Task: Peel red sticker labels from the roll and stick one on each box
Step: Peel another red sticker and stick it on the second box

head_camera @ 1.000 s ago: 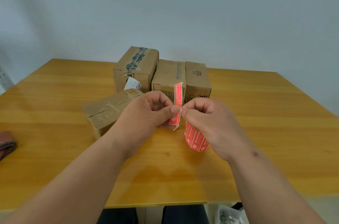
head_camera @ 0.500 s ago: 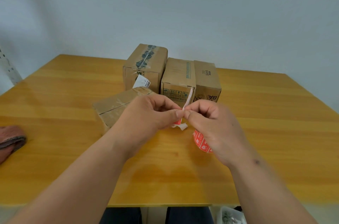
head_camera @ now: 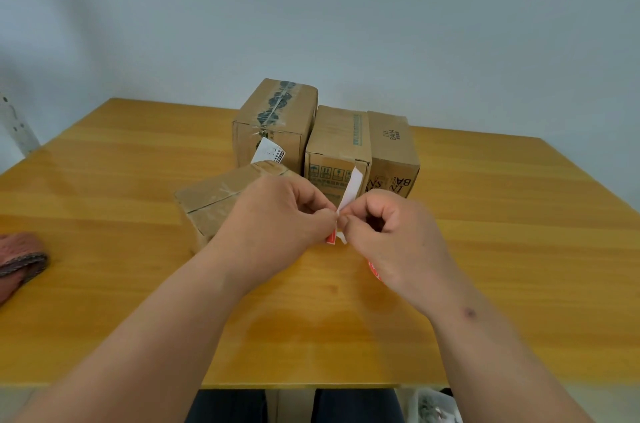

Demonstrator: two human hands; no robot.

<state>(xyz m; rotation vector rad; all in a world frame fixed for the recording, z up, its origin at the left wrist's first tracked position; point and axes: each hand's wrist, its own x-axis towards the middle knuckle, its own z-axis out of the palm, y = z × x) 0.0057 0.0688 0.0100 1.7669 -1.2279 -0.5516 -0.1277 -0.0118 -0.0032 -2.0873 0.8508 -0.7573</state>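
Both hands meet above the middle of the wooden table [head_camera: 485, 232]. The left hand [head_camera: 277, 218] pinches the sticker strip [head_camera: 350, 190] between thumb and forefinger, and the right hand [head_camera: 391, 232] pinches the same strip just beside it, fingertips almost touching. The strip rises toward 1 o'clock with its white back showing; a red end [head_camera: 331, 238] hangs below the left thumb. The red roll [head_camera: 374, 271] is mostly hidden under the right palm, so I cannot tell how it is held. At 12 o'clock stand three boxes side by side: the taped box [head_camera: 277, 118], the middle box [head_camera: 341, 135], the printed box [head_camera: 391, 145]. A flat box [head_camera: 211, 201] lies at 10 o'clock from the hands. At 9 o'clock, on the table edge, lies a reddish cloth [head_camera: 20, 256].
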